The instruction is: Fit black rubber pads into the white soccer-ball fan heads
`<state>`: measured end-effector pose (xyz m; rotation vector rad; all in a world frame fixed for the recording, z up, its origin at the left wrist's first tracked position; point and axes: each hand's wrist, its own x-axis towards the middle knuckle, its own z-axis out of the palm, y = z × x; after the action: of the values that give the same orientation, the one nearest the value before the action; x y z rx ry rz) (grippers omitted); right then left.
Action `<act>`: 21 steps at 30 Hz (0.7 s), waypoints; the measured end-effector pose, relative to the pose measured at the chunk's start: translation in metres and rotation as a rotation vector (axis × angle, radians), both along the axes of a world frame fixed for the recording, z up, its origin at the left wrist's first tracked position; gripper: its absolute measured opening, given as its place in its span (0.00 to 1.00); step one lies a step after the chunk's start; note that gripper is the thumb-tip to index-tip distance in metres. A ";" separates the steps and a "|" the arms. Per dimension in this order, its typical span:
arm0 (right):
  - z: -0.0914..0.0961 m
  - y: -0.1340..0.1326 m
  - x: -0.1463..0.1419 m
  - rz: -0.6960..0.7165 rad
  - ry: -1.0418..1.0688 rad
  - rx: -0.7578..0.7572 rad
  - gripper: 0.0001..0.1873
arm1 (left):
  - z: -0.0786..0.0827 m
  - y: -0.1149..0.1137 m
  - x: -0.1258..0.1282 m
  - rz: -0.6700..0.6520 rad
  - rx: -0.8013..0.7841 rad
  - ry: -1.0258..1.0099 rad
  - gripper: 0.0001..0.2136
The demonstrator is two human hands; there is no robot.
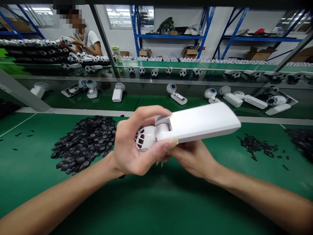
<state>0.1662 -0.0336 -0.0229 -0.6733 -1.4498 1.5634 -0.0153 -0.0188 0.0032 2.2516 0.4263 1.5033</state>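
A white handheld fan (195, 123) with a round grilled head and a long flat handle lies across both my hands above the green bench. My left hand (132, 147) is closed round the fan's round head, thumb pressed on the underside of the handle. My right hand (193, 158) sits under the handle, its fingers mostly hidden behind the left hand and the fan. A heap of small black plastic pieces (85, 140) lies just left of my left hand.
A green conveyor (146, 101) behind carries several white fans (117, 92) and football-patterned fan heads (154, 72). Smaller scatters of black pieces (256, 145) lie to the right. A co-worker (84, 40) sits at the far left beside stacked fans. Blue shelving (171, 36) lines the back wall.
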 end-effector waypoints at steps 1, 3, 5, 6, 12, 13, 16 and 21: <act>0.000 -0.002 -0.002 -0.009 0.007 0.028 0.18 | 0.002 -0.001 0.000 0.004 -0.001 0.001 0.18; 0.003 -0.002 -0.004 -0.016 0.010 0.041 0.18 | 0.005 -0.004 0.001 0.063 -0.037 0.015 0.16; 0.009 0.003 -0.005 -0.057 0.003 0.004 0.20 | 0.008 0.000 0.002 0.142 -0.129 -0.002 0.15; 0.013 0.008 -0.004 -0.090 0.005 -0.013 0.22 | 0.008 0.006 0.003 0.186 -0.202 -0.025 0.15; 0.029 0.029 0.001 -0.123 -0.143 0.056 0.18 | -0.014 0.104 0.015 0.555 -0.753 0.021 0.21; 0.029 0.030 0.002 -0.124 -0.183 0.068 0.17 | -0.019 0.122 0.016 0.564 -0.776 0.060 0.22; 0.029 0.033 0.009 -0.141 -0.312 0.127 0.13 | -0.028 0.168 0.011 0.574 -0.763 0.203 0.23; 0.033 0.044 0.024 -0.224 -0.485 0.260 0.11 | -0.022 0.220 -0.032 0.864 -0.589 0.325 0.20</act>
<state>0.1902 0.0100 0.0101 -1.0646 -1.8173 1.0542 -0.0470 0.2016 -0.0185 1.8731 1.8432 1.0727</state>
